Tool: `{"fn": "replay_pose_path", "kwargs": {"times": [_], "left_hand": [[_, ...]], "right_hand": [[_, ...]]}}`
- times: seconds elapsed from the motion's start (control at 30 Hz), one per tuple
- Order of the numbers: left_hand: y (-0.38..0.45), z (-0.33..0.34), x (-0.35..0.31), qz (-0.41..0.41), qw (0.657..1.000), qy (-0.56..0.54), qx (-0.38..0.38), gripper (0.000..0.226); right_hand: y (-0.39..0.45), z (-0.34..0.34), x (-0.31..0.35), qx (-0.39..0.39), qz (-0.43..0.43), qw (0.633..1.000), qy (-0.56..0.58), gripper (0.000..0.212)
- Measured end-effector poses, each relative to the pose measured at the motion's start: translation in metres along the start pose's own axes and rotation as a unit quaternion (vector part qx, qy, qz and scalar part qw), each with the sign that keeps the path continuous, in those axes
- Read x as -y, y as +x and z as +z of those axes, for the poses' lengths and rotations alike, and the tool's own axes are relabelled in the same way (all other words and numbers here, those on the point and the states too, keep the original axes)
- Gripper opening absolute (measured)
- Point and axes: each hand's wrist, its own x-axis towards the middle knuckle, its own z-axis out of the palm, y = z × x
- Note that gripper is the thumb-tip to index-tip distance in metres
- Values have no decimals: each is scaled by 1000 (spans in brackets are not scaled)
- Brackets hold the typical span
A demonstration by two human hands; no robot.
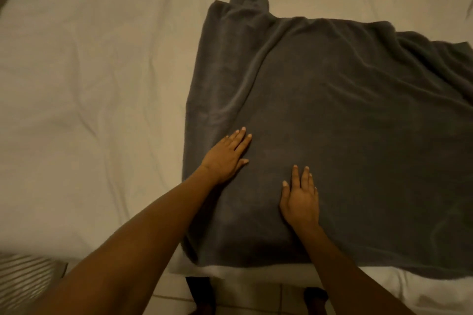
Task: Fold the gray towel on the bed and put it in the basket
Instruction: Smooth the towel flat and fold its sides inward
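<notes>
Palms flat, left hand (225, 155) and right hand (300, 199) gripping nothing, press gray towel (345, 123) near bed (89, 84) front edge (far corner bunched, likely skewing the fold).

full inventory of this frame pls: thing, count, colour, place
gray towel: 1, dark gray, spread on the bed, right of centre, far corner sticking up, wrinkled at the right
bed sheet: 1, off-white, creased, covers the bed under the towel
tiled floor: 1, pale, bottom edge below the bed
striped object: 1, light with stripes, bottom-left corner, too blurred to identify
basket: none in view
feet: 2, dark, on the floor at the bed's near edge
left hand: 1, flat on the towel near its left edge
right hand: 1, flat on the towel, nearer the person
</notes>
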Motion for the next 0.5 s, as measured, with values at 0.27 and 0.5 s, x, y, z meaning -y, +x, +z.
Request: {"fn": "replay_pose_path", "kwargs": {"times": [0.27, 0.5], "left_hand": [[-6, -41, 119, 41, 995, 45, -74, 57], [0, -55, 188, -9, 991, 119, -53, 63]], "right_hand": [[-38, 41, 126, -33, -83, 994, 67, 58], [-36, 69, 201, -53, -126, 990, -13, 61]]}}
